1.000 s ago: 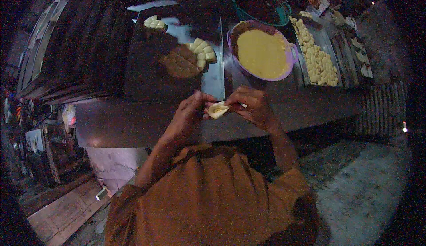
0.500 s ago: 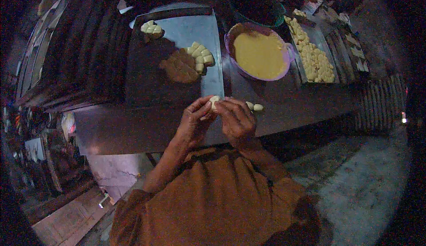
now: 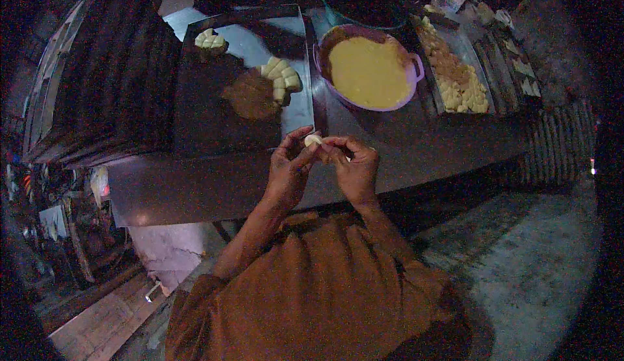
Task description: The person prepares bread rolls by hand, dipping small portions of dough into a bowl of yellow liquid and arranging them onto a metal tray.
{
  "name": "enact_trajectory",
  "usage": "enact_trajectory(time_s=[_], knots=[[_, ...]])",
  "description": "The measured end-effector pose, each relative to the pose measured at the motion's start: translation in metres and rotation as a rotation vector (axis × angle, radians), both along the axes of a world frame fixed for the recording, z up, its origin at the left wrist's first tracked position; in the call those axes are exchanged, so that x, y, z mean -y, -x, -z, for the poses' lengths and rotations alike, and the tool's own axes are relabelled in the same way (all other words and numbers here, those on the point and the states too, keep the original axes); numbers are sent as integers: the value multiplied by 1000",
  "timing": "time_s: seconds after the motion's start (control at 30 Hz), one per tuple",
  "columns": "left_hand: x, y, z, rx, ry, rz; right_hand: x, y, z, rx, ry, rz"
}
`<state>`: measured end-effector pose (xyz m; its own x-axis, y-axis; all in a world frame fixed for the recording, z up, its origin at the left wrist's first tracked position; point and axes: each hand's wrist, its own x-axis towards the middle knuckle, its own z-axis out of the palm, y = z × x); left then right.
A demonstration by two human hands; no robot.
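The bench (image 3: 403, 146) looks like dull, smooth sheet metal — the basin (image 3: 416, 68) glossy plastic, the dough piece (image 3: 312, 140) soft and matt.

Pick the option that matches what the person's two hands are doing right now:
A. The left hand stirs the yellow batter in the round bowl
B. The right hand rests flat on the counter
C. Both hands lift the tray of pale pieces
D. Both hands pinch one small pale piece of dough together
D: the left hand and right hand meet above the counter edge, fingertips closed on one small pale dough piece, clear of the yellow bowl.
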<state>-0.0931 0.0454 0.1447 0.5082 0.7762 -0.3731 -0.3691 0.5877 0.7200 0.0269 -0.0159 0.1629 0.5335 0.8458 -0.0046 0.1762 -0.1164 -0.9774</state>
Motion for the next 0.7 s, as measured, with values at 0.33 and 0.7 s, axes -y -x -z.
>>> enact_trajectory(time_s=[0.33, 0.7], knots=[[7, -29, 3, -78, 56, 20, 25, -54, 5, 851, -362, -405], [29, -56, 20, -343, -461, 258, 36, -83, 9, 677, -261, -165]])
